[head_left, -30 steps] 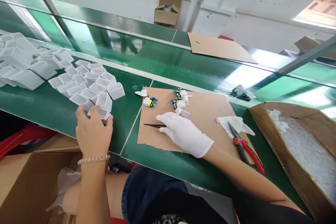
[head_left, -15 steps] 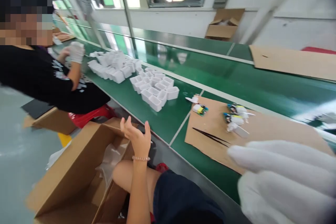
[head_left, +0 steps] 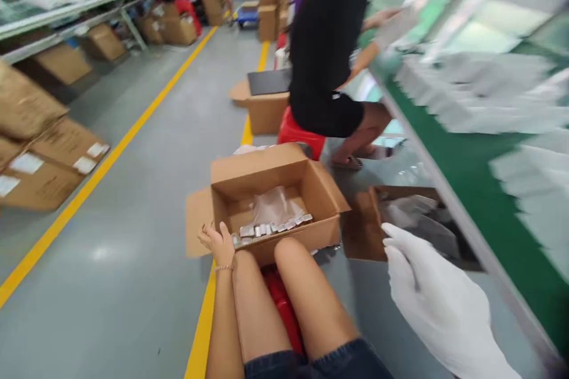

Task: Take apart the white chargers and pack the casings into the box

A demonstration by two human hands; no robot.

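Observation:
My bare left hand (head_left: 217, 244), with a beaded bracelet on the wrist, hovers at the near left corner of an open cardboard box (head_left: 275, 174). Its fingers are loosely bent and apart, with nothing in them. Inside the box lie a clear plastic bag (head_left: 275, 206) and a row of small silvery pieces (head_left: 267, 229) along the near wall. My right hand (head_left: 431, 284), in a white glove, is held between the box and the workbench, fingers stretched forward and nothing visible in it.
A second cardboard box (head_left: 362, 231) with grey plastic inside stands partly under the green workbench (head_left: 471, 172). Blurred white trays (head_left: 480, 89) cover part of the bench. A person in black (head_left: 326, 41) sits on a red stool (head_left: 299, 135). Stacked cartons (head_left: 44, 148) stand left.
My view has swung left and down, from the bench to the box on the floor. My left hand is now by the box's near left corner; my gloved right hand is off the bench's cardboard sheet.

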